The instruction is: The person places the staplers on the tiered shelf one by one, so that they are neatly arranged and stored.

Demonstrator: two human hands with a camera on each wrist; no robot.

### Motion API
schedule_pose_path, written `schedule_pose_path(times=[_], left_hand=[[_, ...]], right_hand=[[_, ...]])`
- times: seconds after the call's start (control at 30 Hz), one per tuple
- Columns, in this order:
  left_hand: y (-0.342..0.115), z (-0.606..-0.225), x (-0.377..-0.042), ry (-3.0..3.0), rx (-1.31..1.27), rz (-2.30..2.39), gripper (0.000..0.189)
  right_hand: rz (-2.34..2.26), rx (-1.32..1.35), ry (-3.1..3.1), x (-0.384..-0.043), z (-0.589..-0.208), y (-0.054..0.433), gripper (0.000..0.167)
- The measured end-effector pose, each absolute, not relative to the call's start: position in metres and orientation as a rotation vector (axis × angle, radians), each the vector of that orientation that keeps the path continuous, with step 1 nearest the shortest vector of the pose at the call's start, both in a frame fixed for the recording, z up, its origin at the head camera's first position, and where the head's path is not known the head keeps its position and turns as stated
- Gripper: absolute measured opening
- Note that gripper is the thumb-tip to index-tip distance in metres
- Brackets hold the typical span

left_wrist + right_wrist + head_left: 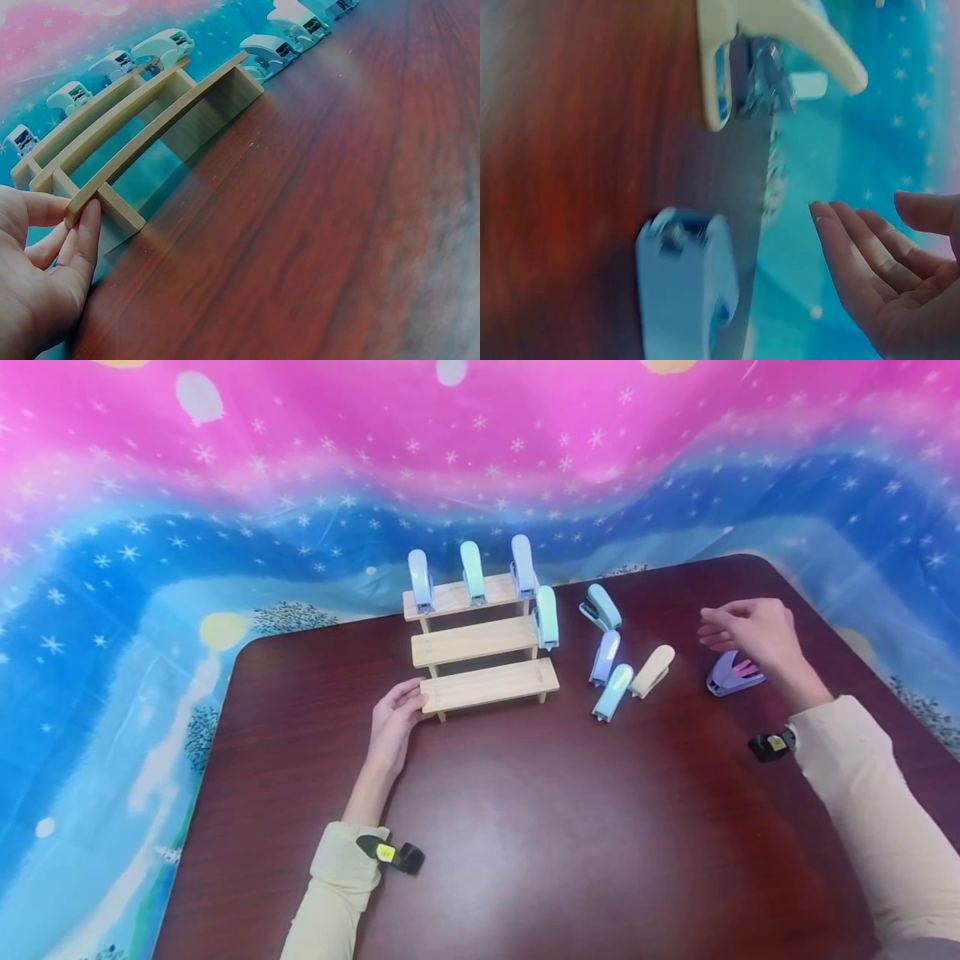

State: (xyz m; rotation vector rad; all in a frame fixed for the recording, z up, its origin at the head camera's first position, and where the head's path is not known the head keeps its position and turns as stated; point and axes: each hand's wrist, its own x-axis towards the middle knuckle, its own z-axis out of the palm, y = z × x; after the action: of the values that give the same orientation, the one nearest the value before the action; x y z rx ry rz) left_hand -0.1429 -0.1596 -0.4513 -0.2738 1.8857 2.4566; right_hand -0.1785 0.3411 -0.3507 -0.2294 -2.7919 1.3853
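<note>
Pinching the rack (491, 686) by its near left corner: the left hand (394, 720).
The right hand (757, 633), fingers loosely extended and empty, is near a purple stapler (722, 678). Three staplers (472, 570) stand on the top tier (448, 595), one on the middle tier (476, 641) (right end); four sit on the table (517, 810) beside the rack.

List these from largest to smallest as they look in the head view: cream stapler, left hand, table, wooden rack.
1. Table
2. Wooden rack
3. Left hand, not counting the forearm
4. Cream stapler
</note>
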Motion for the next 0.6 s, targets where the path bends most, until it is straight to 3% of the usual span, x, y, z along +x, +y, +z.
schedule_pose_path(times=[0.3,0.6], left_hand=[[-0.159,-0.451,-0.142,1.857,-0.26,2.48,0.038],[-0.159,-0.451,-0.142,1.853,-0.256,2.484,0.038]], right_hand=[[0.713,-0.252,-2.98,-0.169,-0.369,0.377,0.059],[0.607,-0.217,-3.187,-0.165,-0.379,0.382,0.059]])
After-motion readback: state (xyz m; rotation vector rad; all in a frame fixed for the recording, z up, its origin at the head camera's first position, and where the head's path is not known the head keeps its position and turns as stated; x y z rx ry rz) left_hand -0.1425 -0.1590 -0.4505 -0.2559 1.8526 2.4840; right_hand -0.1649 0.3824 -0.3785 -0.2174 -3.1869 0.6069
